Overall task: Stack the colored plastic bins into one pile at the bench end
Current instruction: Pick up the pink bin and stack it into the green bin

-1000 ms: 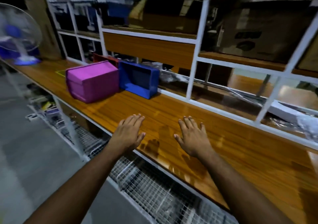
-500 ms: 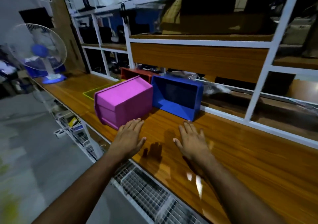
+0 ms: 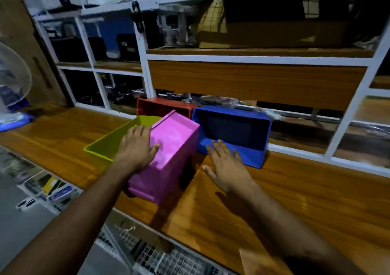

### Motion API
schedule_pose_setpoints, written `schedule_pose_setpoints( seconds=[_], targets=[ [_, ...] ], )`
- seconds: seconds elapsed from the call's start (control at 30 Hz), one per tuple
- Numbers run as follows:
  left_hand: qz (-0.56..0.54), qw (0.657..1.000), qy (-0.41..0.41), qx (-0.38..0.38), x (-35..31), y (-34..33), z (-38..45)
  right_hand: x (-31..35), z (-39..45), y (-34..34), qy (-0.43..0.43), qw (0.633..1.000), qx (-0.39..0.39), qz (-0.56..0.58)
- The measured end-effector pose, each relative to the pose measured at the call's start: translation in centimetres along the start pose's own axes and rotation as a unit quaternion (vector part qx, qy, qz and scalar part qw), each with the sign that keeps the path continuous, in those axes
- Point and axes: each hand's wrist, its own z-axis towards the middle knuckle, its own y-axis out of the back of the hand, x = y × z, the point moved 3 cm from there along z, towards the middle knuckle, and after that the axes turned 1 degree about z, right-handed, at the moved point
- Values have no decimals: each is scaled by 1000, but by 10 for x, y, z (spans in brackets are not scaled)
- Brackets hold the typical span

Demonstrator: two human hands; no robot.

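Observation:
Four plastic bins sit together on the wooden bench (image 3: pixel 295 200). A pink bin (image 3: pixel 173 148) lies upside down nearest me. My left hand (image 3: pixel 137 146) rests flat on its left top edge, fingers spread, thumb on the pink surface. A blue bin (image 3: pixel 234 133) lies on its side to the right, its opening facing me. My right hand (image 3: pixel 225 165) hovers open just in front of the blue bin's lower rim, holding nothing. A yellow-green bin (image 3: pixel 105 143) stands upright to the left, partly hidden by my left hand. A red bin (image 3: pixel 160 105) stands behind the pink one.
A white metal shelf frame (image 3: pixel 145 67) with wooden boards runs along the back of the bench, cardboard boxes (image 3: pixel 274 21) on it. A white fan on a blue base (image 3: pixel 12 97) stands at the far left bench end. Wire racks (image 3: pixel 158 257) lie below the front edge.
I have come closer to the bins. My left hand moved forward onto the pink bin and my right hand reached up to the blue bin's front. The yellow-green bin is now plainly visible.

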Motion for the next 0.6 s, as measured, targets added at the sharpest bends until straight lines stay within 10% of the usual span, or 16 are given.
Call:
schedule_pose_setpoints(
  seconds=[0.27,0.6],
  targets=[
    [-198,970,22,138,53,-20,59,66,57,-10,-46,992,-45,106],
    [-471,826,-146,272,-56,-32,27,41,81,-13,-304,892,-104,317]
  ],
)
